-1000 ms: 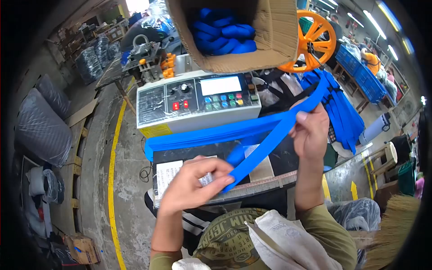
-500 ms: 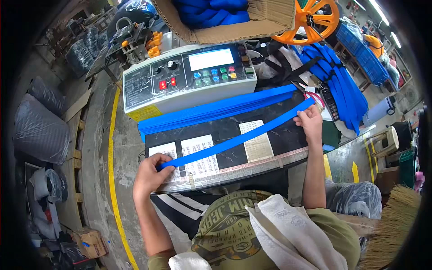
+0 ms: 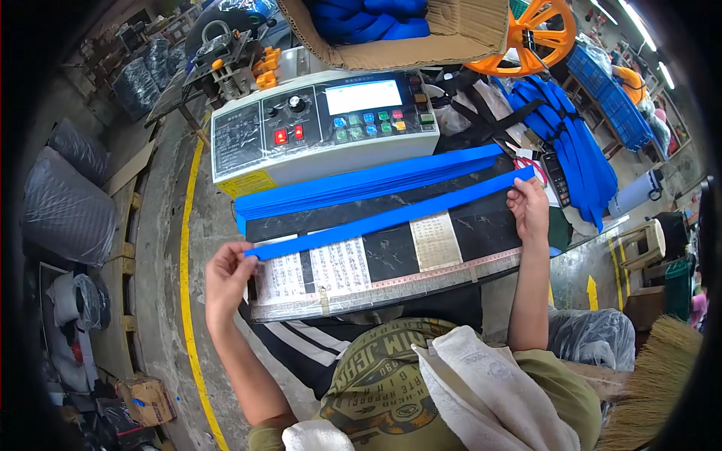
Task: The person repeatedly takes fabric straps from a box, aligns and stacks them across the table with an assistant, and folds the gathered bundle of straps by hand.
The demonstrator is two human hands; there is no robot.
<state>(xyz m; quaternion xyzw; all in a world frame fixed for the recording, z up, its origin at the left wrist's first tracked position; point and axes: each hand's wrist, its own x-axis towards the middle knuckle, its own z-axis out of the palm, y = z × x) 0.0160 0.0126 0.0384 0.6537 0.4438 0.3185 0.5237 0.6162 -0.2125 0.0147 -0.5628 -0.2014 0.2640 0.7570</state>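
A blue webbing strap (image 3: 391,216) stretches nearly straight between my two hands, above the black work surface. My left hand (image 3: 229,275) pinches its left end over the edge of a printed paper sheet. At the other end, my right hand (image 3: 529,204) grips the strap between thumb and fingers. Just behind it lies a stack of similar blue straps (image 3: 361,183), parallel to the one I hold. Printed sheets (image 3: 342,264) and a measuring tape (image 3: 421,278) lie along the near side of the surface.
Behind the stack stands a control machine (image 3: 323,124) with buttons and a lit screen. A cardboard box (image 3: 421,54) holding blue webbing is above it. To the right are bundled blue straps (image 3: 575,154), a calculator (image 3: 557,179) and an orange wheel (image 3: 538,37).
The strap has moved away from my body, towards the stack, and is pulled straighter. My left hand has shifted left and forward; my right hand has moved slightly right.
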